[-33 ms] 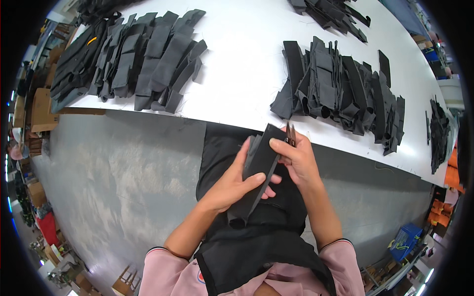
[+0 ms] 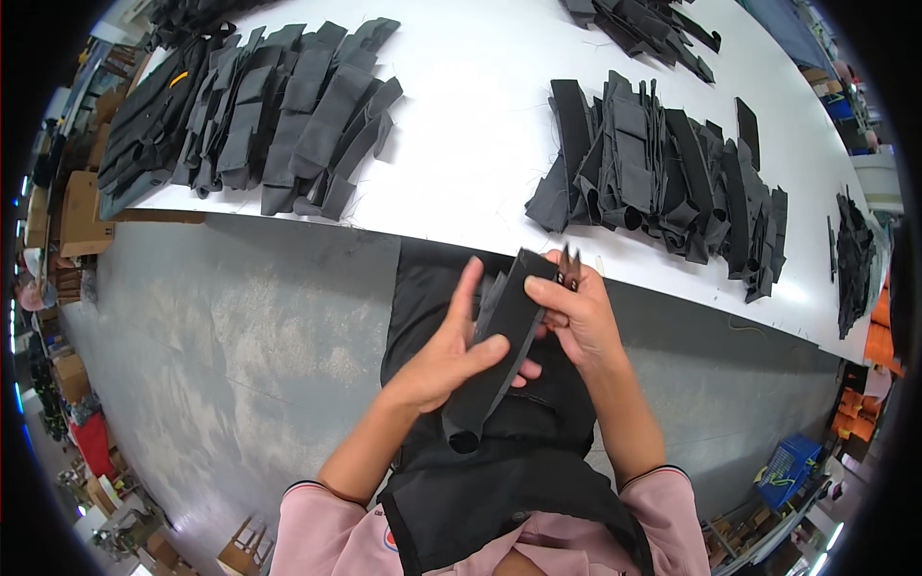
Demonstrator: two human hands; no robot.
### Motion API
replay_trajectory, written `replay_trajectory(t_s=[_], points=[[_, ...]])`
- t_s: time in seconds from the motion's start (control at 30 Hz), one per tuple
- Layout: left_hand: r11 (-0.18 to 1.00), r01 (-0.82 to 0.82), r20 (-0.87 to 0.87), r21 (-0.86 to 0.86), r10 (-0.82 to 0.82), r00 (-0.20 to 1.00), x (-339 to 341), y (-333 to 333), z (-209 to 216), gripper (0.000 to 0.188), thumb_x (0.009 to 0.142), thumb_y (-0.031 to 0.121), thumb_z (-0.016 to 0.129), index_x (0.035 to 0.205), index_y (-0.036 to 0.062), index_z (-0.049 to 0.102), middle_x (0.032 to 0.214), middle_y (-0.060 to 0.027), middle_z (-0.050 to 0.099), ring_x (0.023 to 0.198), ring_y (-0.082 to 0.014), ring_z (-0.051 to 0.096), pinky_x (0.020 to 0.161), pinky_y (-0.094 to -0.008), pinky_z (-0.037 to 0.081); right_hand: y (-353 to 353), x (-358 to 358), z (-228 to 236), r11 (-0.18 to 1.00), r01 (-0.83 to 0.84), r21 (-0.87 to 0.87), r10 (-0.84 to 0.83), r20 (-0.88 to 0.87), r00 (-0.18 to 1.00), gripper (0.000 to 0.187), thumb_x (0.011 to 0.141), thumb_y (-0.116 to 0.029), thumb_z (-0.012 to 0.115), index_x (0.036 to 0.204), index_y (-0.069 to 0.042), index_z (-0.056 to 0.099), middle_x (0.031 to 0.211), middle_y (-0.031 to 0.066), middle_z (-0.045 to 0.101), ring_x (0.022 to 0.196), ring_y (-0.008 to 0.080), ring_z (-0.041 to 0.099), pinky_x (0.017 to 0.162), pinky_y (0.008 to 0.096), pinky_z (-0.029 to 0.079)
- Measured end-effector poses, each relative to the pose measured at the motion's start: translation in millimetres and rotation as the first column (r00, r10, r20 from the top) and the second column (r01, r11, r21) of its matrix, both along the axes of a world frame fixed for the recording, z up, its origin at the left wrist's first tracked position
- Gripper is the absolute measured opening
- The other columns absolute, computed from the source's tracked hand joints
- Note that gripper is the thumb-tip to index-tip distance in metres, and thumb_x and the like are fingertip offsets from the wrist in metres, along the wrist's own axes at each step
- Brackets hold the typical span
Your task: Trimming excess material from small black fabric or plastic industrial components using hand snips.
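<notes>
A black folded fabric strip [image 2: 501, 336], looped at its lower end, slants between my hands above my lap. My left hand [image 2: 447, 355] supports its lower middle. The thumb presses on top, the index finger stretches away from the cloth, and other fingertips show beneath the strip's right edge. My right hand [image 2: 581, 312] pinches the top end under its thumb. A small pair of thread snips [image 2: 569, 269] is also tucked in that hand, its blades pointing up toward the table. A greyer fabric layer shows along the strip's left side.
Ahead stands a white table [image 2: 461, 125]. Its right side bears a row of black fabric strips [image 2: 663, 173], its left side another pile of strips [image 2: 288, 115]. A black apron [image 2: 519, 480] covers my lap. A blue crate [image 2: 789, 470] sits on the floor at right.
My left index finger has lifted away from the strip. The strip has come slightly down toward me, its looped end showing wider. The snips have turned a little in my right hand.
</notes>
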State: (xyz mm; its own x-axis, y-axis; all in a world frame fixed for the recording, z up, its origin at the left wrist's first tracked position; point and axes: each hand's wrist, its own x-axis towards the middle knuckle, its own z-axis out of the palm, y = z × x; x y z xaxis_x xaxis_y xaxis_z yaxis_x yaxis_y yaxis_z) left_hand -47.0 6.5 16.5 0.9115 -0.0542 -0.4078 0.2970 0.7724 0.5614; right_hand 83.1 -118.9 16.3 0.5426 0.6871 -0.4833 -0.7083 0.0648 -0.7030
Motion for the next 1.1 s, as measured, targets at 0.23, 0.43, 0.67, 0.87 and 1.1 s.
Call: replay_trajectory(t_s=[0.23, 0.43, 0.67, 0.87, 1.1], points=[[0.999, 0.040, -0.036, 0.020, -0.039, 0.999, 11, 9, -14, 0.058, 0.096, 0.027, 0.049, 0.144, 0.0102, 0.020, 0.112, -0.0138, 0.056, 0.089, -0.0238, 0.065, 0.073, -0.0340, 0.056, -7, -14, -10, 0.969, -0.001, -0.245, 0.096, 0.374, 0.922, 0.018, 0.081, -0.007, 0.068, 0.095, 0.000, 0.060, 0.078, -0.0003, 0.057, 0.061, 0.0069, 0.050, 0.050, 0.0209, 0.041], [0.995, 0.056, -0.118, 0.077, -0.047, 0.992, 14, 9, -7, 0.053, 0.098, 0.027, 0.044, 0.145, 0.0086, 0.026, 0.107, -0.0136, 0.061, 0.076, -0.0185, 0.064, 0.065, -0.0283, 0.055, -24, -15, 6, 0.878, 0.330, -0.348, 0.272, 0.928, 0.254, 0.029, 0.070, -0.005, 0.071, 0.099, -0.006, 0.063, 0.084, 0.0057, 0.053, 0.064, 0.0184, 0.055, 0.054, 0.0270, 0.045], [0.987, 0.146, -0.113, 0.063, -0.139, 0.984, 11, 13, -2, 0.049, 0.099, 0.022, 0.041, 0.144, 0.0076, 0.027, 0.103, -0.0160, 0.062, 0.067, -0.0162, 0.063, 0.060, -0.0264, 0.053, -22, -7, 2, 0.900, 0.265, -0.346, 0.319, 0.937, 0.140, 0.026, 0.070, -0.004, 0.071, 0.095, -0.005, 0.065, 0.079, 0.0063, 0.051, 0.061, 0.0198, 0.054, 0.051, 0.0296, 0.043], [0.983, 0.168, -0.123, 0.079, -0.158, 0.980, 10, 16, -2, 0.048, 0.099, 0.020, 0.041, 0.143, 0.0053, 0.030, 0.099, -0.0176, 0.063, 0.063, -0.0179, 0.064, 0.056, -0.0267, 0.053, -29, -3, 12, 0.913, 0.247, -0.324, 0.291, 0.943, 0.161, 0.024, 0.069, -0.004, 0.071, 0.093, -0.005, 0.065, 0.076, 0.0062, 0.050, 0.060, 0.0196, 0.054, 0.051, 0.0291, 0.042], [0.936, 0.325, -0.115, 0.137, -0.311, 0.943, 11, 23, 2, 0.046, 0.098, 0.018, 0.041, 0.141, 0.0029, 0.031, 0.098, -0.0189, 0.063, 0.061, -0.0187, 0.063, 0.054, -0.0268, 0.053, -36, 31, 34, 0.835, -0.079, -0.544, 0.549, 0.818, 0.170, 0.022, 0.071, -0.009, 0.070, 0.092, -0.007, 0.064, 0.081, 0.0057, 0.051, 0.066, 0.0229, 0.054, 0.058, 0.0314, 0.044]])
